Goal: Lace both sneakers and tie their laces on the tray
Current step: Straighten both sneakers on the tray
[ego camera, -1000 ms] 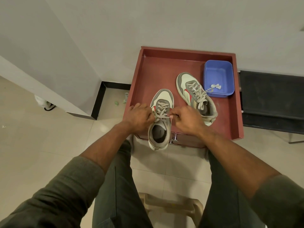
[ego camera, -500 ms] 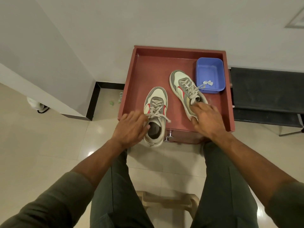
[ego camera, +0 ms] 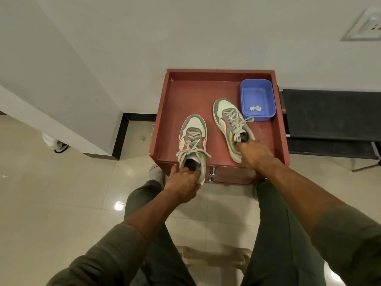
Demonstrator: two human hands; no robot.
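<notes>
**Both sneakers laced and knotted — hands now on the heels**

Red tray [ego camera: 185,96] sits against the wall, its front edge toward the seated person. Blue tub [ego camera: 257,96] in the far right corner, a small white scrap inside it.

Left sneaker [ego camera: 192,139] lies toe-away at the tray's front edge, its heel overhanging the lip. Laces crossed up the eyelets, loose ends splayed to both sides of the tongue. Right sneaker [ego camera: 231,124] sits further in, angled, toe just beside the tub; one lace end trails toward the tub.

Left hand [ego camera: 182,187] grips the left sneaker's heel — fingers curled into the collar, thumb on the outer side. Right hand [ego camera: 254,154] covers the right sneaker's heel; it looks like a hold on the collar, but the fingers are mostly hidden behind the back of the hand and blurred.

Judgement: lacing is done, the step in hand is squaring the pair up on the tray. To do it well: push each from the heel, keep the soles flat, slide rather than lift, bring the overhanging heel fully inside the lip, and keep the loose ends out from under the soles.
</notes>
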